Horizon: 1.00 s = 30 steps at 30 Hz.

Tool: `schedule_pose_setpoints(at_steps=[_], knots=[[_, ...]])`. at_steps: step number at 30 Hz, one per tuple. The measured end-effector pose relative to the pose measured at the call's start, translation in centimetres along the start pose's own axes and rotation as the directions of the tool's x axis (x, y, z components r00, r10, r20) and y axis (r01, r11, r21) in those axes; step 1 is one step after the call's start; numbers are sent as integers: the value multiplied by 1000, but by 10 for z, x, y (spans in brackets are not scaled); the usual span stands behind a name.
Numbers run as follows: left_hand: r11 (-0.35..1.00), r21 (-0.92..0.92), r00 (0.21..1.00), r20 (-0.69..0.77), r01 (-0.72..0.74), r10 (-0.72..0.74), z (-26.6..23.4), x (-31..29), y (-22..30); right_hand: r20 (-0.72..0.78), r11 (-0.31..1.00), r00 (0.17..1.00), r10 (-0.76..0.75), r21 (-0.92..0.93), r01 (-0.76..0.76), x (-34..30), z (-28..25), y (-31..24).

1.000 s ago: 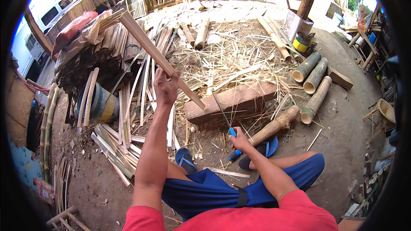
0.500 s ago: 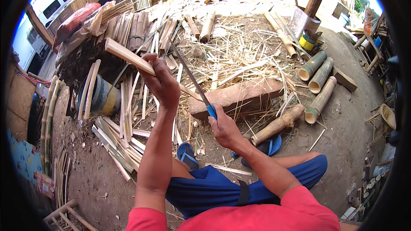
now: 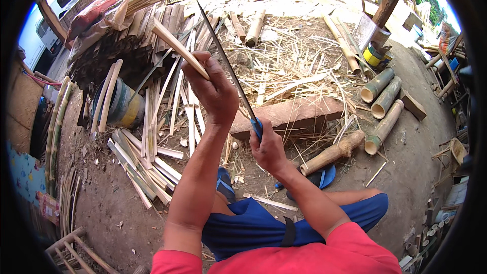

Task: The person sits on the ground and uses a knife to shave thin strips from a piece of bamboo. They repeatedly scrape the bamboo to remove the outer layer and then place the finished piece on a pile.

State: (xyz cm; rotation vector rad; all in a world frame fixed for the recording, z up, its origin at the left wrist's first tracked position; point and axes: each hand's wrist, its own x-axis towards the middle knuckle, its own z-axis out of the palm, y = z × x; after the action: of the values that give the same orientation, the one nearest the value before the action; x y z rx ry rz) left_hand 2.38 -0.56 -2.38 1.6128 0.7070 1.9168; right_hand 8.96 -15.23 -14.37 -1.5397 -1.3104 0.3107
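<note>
My left hand (image 3: 212, 90) is closed round a split bamboo stick (image 3: 175, 43), raised and slanting up to the left. The stick's lower end is hidden behind my fingers. In my right hand (image 3: 269, 148) is a long knife (image 3: 227, 57) with a dark narrow blade and a blue handle. Its blade points up and away to the left, passing just right of my left hand; a gap shows between blade and stick. Beyond my right hand lies a thick wooden block (image 3: 294, 114), strewn with shavings.
Split bamboo strips (image 3: 144, 165) lie heaped at the left, by a bucket (image 3: 129, 110). A short bamboo log (image 3: 332, 153) rests near my foot. Several cut bamboo tubes (image 3: 384, 128) lie at the right. Behind the block spread shavings (image 3: 299, 61); stacked bamboo (image 3: 119, 35) stands far left.
My left hand has shifted right and slightly up, and the stick has tipped more upright. The knife's tip has swung upward, while my right hand has moved only a little.
</note>
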Motion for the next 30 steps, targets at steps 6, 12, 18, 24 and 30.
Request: schedule_pose_setpoints(at_steps=[6, 12, 18, 24, 30], knots=[[996, -76, 998, -28, 46, -48, 0, 1, 1, 264, 811, 808, 527, -441, -384, 9, -5, 17], [994, -70, 996, -36, 80, -83, 0, 0, 0, 188, 889, 898, 399, -318, -329, -13, 12, 43], [955, -243, 980, -59, 168, -188, -10, 13, -3, 271, 849, 824, 498, -346, -399, -17, 30, 72], [979, -177, 993, -36, 100, -108, -6, 9, -8, 48, 912, 958, 282, -323, -252, -41, 53, 108], [965, -245, 993, -43, 93, -107, -14, 18, -5, 185, 718, 716, 673, -395, -573, -67, 42, 171]])
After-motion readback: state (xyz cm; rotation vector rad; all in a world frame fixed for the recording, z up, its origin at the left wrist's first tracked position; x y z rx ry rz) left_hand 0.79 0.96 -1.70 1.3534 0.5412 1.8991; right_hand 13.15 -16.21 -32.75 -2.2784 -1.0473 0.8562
